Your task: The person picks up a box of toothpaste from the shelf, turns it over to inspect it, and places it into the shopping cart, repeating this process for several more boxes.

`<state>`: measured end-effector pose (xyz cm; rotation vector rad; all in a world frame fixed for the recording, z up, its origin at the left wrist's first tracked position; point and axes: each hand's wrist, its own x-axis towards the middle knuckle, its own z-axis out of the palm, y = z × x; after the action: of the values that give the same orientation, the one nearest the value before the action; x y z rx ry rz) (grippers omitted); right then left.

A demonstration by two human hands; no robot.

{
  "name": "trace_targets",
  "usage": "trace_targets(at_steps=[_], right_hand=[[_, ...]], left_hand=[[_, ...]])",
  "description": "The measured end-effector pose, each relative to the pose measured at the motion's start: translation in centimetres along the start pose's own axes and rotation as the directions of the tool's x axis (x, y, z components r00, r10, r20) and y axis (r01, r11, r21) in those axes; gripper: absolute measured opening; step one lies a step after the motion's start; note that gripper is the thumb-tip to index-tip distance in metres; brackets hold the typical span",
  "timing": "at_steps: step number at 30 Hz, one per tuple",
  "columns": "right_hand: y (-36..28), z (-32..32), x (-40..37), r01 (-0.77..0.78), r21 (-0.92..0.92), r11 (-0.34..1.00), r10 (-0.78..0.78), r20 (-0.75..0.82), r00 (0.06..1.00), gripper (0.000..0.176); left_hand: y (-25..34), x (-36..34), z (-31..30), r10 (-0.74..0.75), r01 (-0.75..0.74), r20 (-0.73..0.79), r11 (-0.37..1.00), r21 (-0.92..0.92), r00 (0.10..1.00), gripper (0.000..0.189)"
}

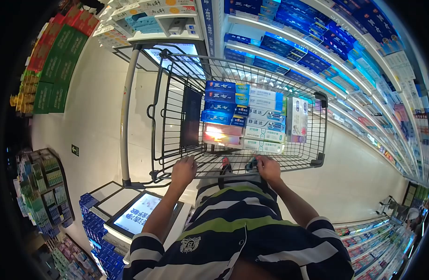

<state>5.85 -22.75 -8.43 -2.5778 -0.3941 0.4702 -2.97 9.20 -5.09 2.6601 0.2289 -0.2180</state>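
Observation:
A wire shopping cart [209, 173] stands sideways right in front of me. My left hand [183, 171] is closed round its near top rim, left of my body's midline. On the same rim, farther right, my right hand [268, 168] is closed too. Inside the basket lie toothpaste boxes in neat rows: several blue boxes [220, 97] at the left, several white boxes [265, 114] in the middle, and a shiny pinkish box [219, 134] nearer to me. One white box with a floral print [296, 119] lies turned crosswise at the right end. Both hands are apart from the boxes.
Shelves of blue toothpaste boxes [312, 42] rise beyond the cart. The cart's push handle [129, 112] is at the left. A display stand with a lit screen [140, 210] is close at my left side. Stacked green cartons [58, 70] stand across the aisle.

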Motion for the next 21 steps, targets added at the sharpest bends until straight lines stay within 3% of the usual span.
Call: trace_targets(at_steps=[13, 19, 21], right_hand=[[1.2, 2.2, 4.0, 0.114, 0.014, 0.993, -0.114, -0.021, 0.993, 0.012], [2.6, 2.7, 5.5, 0.317, 0.125, 0.94, -0.309, -0.08, 0.948, 0.014], [4.2, 1.9, 5.5, 0.303, 0.086, 0.949, -0.298, -0.065, 0.952, 0.015]], left_hand=[[-2.2, 2.9, 1.4, -0.011, 0.015, -0.085, 0.999, 0.05, 0.996, 0.014], [-2.8, 4.0, 1.7, -0.029, 0.039, -0.122, 0.996, 0.08, 0.992, 0.009], [-3.5, 4.2, 1.9, -0.012, 0.027, -0.152, 0.995, 0.1, 0.988, 0.008]])
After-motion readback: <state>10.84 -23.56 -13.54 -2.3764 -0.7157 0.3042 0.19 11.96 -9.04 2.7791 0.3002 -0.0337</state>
